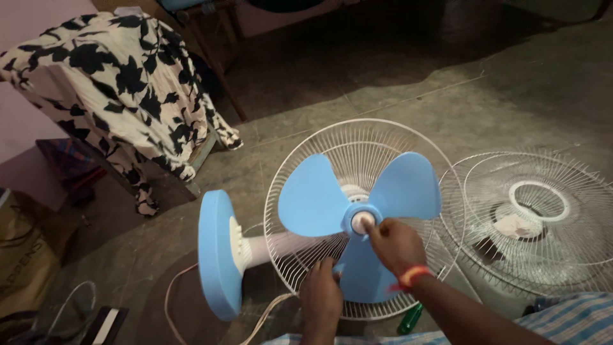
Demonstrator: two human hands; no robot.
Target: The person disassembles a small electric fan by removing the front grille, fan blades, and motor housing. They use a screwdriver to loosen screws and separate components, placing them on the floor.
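1. The right hand [394, 241], an orange band at its wrist, pinches the white hub cap [363, 222] at the centre of the blue fan blade [354, 211].
2. The left hand [321, 294] grips the lower rim of the white rear guard [357, 150].
3. The fan lies on the concrete floor [485, 102], its blue base [217, 254] tipped on edge at the left.
4. A loose front guard [536, 220] lies just right.
5. A patterned cloth [121, 83] drapes furniture behind.

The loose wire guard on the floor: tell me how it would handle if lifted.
The loose wire guard looks light for its size, being thin open wirework. Its fine spokes would probably flex or bend if squeezed. Round and dished, it might rock or roll on its rim if set down carelessly.
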